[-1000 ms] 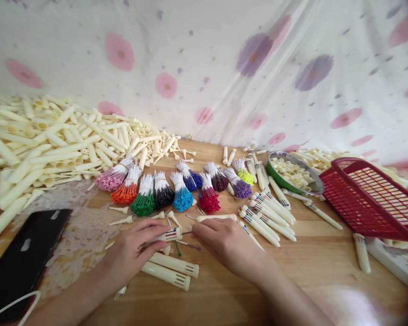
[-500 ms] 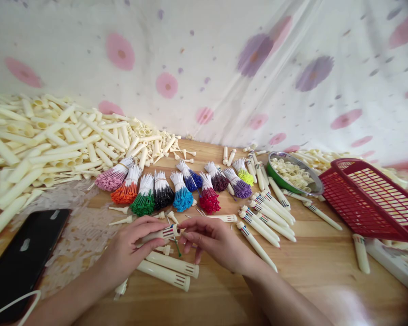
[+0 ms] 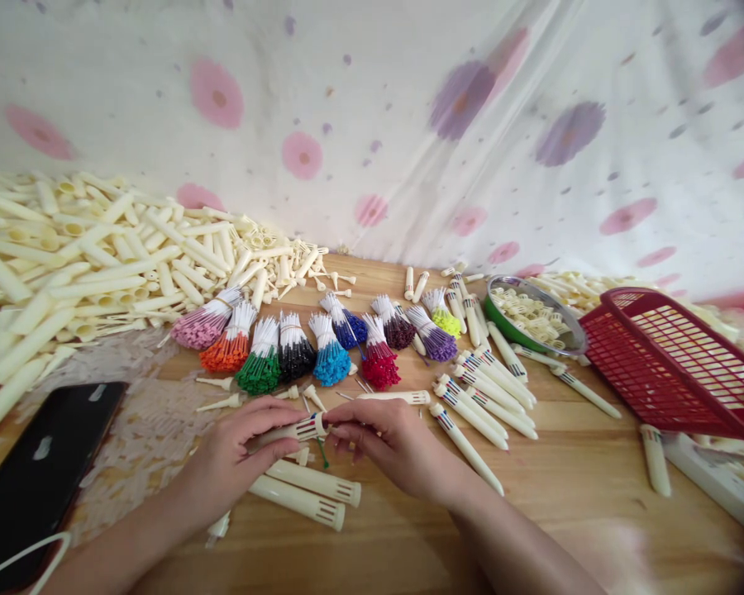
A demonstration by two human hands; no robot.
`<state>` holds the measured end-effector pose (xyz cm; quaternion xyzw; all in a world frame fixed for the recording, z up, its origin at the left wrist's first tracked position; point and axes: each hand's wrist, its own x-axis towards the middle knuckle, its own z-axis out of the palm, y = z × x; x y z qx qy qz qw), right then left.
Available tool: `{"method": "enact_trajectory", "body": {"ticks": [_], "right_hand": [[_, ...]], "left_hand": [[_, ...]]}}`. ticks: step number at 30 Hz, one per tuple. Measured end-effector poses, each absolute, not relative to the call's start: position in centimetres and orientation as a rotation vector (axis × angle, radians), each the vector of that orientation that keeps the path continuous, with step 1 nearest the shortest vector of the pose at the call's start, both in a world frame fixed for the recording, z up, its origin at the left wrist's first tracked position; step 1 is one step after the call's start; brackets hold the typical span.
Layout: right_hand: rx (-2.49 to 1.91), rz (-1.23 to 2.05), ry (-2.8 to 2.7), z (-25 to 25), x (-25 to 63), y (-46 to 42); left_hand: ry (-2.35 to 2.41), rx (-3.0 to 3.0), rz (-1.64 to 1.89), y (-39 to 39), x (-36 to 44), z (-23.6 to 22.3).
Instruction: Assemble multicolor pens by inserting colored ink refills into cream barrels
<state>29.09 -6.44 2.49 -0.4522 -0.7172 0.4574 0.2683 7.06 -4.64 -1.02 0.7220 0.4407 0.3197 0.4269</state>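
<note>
Left hand [image 3: 239, 442] grasps slotted pen barrel [image 3: 298, 428]; right hand [image 3: 388, 438] at barrel's end, hold unclear. Apparently loading bundled refills [image 3: 331, 362]; next move calls for precise alignment.

A cream pen barrel [image 3: 308, 427], colour in its slots, lies slightly tilted in the left hand [image 3: 239, 446]; slotted end rightward.
</note>
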Motion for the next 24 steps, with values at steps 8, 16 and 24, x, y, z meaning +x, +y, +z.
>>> {"method": "enact_trajectory", "body": {"ticks": [8, 16, 24], "right_hand": [[-1.168, 1.242, -1.918, 2.2, 29.0, -6.4], [-0.951, 0.92, -2.261, 2.4, 29.9, -5.7], [-0.836, 0.724, -2.332, 2.3, 30.6, -5.7]], "left_hand": [[1.079, 1.799, 0.802, -4.6, 7.0, -1.2], [1.046, 1.717, 0.724, -4.6, 6.9, -1.2], [0.867, 1.471, 0.537, -4.5, 6.8, -1.0]]}}
